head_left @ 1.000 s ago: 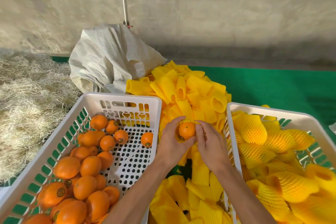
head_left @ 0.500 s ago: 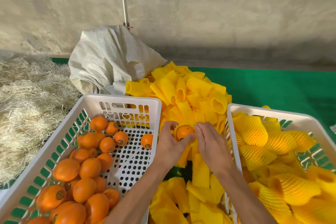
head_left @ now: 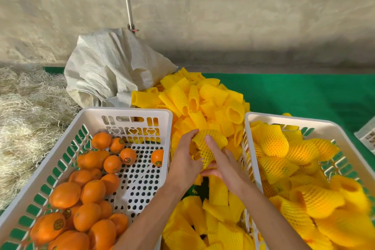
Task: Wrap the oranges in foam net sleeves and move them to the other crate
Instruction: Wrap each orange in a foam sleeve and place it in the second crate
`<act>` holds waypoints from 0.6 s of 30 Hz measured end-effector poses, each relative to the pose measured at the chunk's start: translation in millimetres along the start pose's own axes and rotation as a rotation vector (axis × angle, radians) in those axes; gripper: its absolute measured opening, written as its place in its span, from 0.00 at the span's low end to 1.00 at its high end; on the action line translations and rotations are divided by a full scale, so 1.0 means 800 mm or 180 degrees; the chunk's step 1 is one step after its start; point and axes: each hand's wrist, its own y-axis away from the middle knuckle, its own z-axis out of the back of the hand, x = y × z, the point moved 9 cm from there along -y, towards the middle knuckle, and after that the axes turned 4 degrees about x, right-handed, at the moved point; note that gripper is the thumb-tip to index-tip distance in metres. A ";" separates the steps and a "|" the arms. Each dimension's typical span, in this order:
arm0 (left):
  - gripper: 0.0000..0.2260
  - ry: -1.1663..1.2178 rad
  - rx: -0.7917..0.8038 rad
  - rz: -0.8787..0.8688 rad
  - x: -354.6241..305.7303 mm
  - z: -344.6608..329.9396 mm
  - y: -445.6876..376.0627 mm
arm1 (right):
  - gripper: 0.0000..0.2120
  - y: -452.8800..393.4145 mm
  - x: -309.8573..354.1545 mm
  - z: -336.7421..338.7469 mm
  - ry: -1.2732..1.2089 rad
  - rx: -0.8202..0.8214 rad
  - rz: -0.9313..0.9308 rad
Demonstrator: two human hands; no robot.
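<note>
Both my hands meet between the two crates on a yellow foam net sleeve (head_left: 210, 144) stretched round an orange, whose skin is now hidden. My left hand (head_left: 185, 158) cups it from the left, fingers curled over the top. My right hand (head_left: 222, 161) holds it from the right, with a finger laid along the net. The left white crate (head_left: 125, 112) holds several bare oranges (head_left: 92, 191). In the right white crate (head_left: 284, 119) lie several oranges wrapped in sleeves (head_left: 274, 142).
A heap of empty yellow sleeves (head_left: 205, 99) fills the gap between and behind the crates. A white woven sack (head_left: 109, 75) lies behind the left crate, straw (head_left: 26, 111) to its left. Green mat (head_left: 304, 93) covers the floor at right, a wall beyond.
The orange, bare between my fingertips a second ago, is now covered by the net sleeve. Both hands have slid down and round it.
</note>
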 end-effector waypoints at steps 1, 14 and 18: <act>0.33 -0.0052 0.0118 -0.0076 -0.002 -0.004 0.000 | 0.22 0.000 0.001 0.004 -0.0210 -0.0055 0.0058; 0.14 -0.0016 -0.0024 -0.0172 -0.001 -0.007 -0.004 | 0.24 0.012 0.026 0.105 -0.1759 -0.1644 0.1282; 0.08 -0.0157 -0.0137 -0.0243 -0.005 -0.004 -0.003 | 0.17 -0.007 0.000 0.084 -0.0394 -0.1513 0.0647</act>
